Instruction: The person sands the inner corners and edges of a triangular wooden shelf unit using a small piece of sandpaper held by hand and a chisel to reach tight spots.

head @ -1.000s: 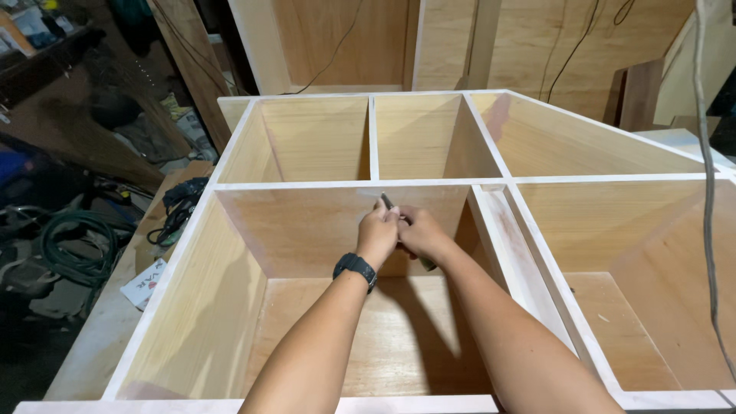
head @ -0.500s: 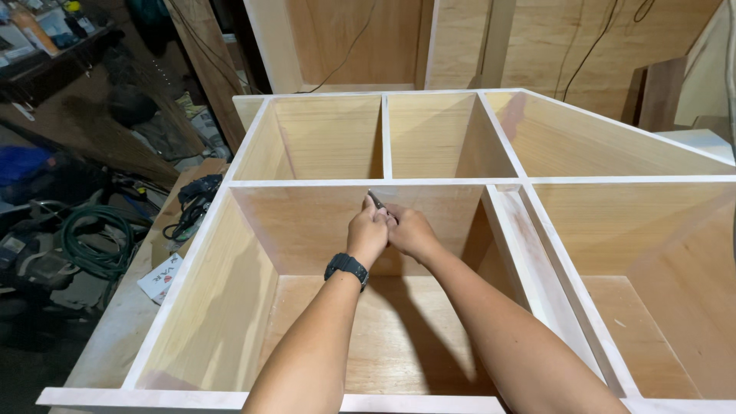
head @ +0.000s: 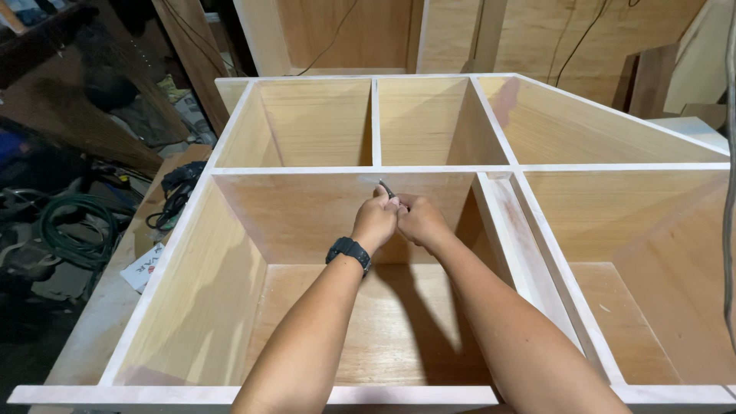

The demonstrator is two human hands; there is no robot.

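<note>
Two hands meet at a plywood cabinet's back panel.
The left hand [head: 377,220] and right hand [head: 418,221], fingers closed, together pinch a small dark tool [head: 386,188] against the wooden cabinet [head: 230,253] divider's upper edge.

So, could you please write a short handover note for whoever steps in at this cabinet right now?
Left hand, with a black wristwatch, and right hand meet at the top of the back wall of the big front compartment, together gripping a small dark tool whose tip touches the wall near its upper edge.
The plywood cabinet lies open side up.
Done: nothing visibly finished at that spot.
Left: whatever the tool is working on; too small to make out.
</note>
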